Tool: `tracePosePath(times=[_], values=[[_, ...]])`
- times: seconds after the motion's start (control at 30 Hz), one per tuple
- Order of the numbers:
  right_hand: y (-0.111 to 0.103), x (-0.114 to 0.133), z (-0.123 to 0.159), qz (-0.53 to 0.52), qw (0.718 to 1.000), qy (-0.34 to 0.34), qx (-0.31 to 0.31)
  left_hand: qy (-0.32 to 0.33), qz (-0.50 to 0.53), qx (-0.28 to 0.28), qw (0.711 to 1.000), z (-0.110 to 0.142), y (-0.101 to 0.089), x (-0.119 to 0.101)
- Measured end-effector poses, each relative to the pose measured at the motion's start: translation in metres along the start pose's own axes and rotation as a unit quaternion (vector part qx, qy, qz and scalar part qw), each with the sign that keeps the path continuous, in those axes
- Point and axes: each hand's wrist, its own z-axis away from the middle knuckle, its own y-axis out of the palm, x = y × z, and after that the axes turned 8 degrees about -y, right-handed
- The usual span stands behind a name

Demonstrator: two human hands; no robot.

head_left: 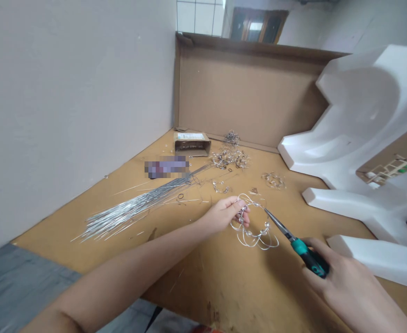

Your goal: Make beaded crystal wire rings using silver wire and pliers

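We see our left hand [224,215] holding a round wire ring [250,243] with small clear beads on it. Its fingers [240,209] are closed on the ring, just above the middle of the surface. Our right hand [351,291] is clenched around long-nose pliers [309,256] with a green and black handle. Their tip is just beside the ring.

On the tan surface [241,286] we count one big bunch of silver wires [130,210] and one small cardboard box [192,144]. The box has a white label [190,137], but we cannot read it. A purple label [166,166] is too blurred to read. There are two loose wire shapes [273,180] and one heap of wire bits [230,157]. One big white foam piece [363,115] sits on the right. A brown cardboard sheet [245,97] stands at the back, and a white wall [67,115] runs along the left.
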Motion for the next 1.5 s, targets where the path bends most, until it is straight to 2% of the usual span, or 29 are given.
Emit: tracePosePath(times=[0.1,0.23,0.43,0.73,0.93,1.13,1.27,1.5], values=[[0.002,0.003,0.002,-0.043,0.996,0.015,0.076,0.011,0.009,-0.012,1.0,0.0,0.0,0.002],[0.005,0.007,0.004,-0.066,0.993,0.008,0.097,0.023,0.005,-0.028,0.999,-0.002,-0.001,0.005],[0.002,0.005,0.011,-0.034,0.999,0.011,0.03,0.026,-0.013,-0.06,0.998,-0.002,0.0,0.006],[-0.006,0.025,0.004,0.036,0.999,-0.03,-0.025,0.01,-0.051,-0.046,0.998,0.0,0.003,0.011],[-0.003,0.031,-0.002,0.098,0.99,-0.062,-0.078,0.034,-0.083,-0.041,0.995,0.0,0.002,0.018],[0.001,0.031,0.001,0.157,0.971,-0.111,-0.143,-0.001,-0.065,-0.03,0.997,0.001,0.003,0.015],[0.002,0.033,0.002,0.193,0.957,-0.128,-0.172,0.025,-0.087,-0.049,0.995,0.002,0.005,0.016],[0.002,0.038,0.004,0.213,0.952,-0.128,-0.178,0.067,-0.162,-0.097,0.98,0.007,0.006,0.017]])
